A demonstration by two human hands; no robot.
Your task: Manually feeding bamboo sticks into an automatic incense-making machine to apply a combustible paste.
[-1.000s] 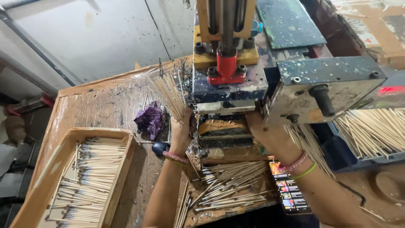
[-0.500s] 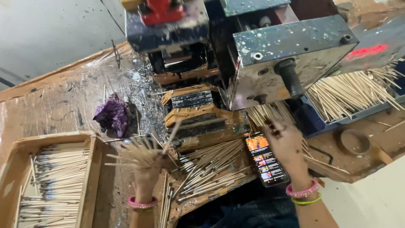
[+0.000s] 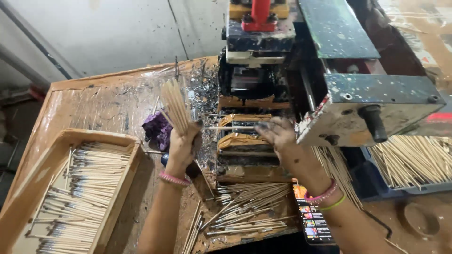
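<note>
My left hand grips a bundle of thin bamboo sticks, held upright and fanned out above the fist. A single stick lies level between my two hands; my right hand pinches its right end in front of the grimy metal machine. Below the machine's mouth, several coated sticks lie in a loose pile. Both wrists wear bangles.
A wooden tray at the left holds rows of dark-tipped sticks. A purple cloth lump sits on the plastic-covered table. A phone with a lit screen lies by my right forearm. Raw sticks fill a blue bin at the right.
My left hand has lifted the stick bundle up beside the machine. My right hand moved from near the phone up to the machine mouth and now holds a single stick.
</note>
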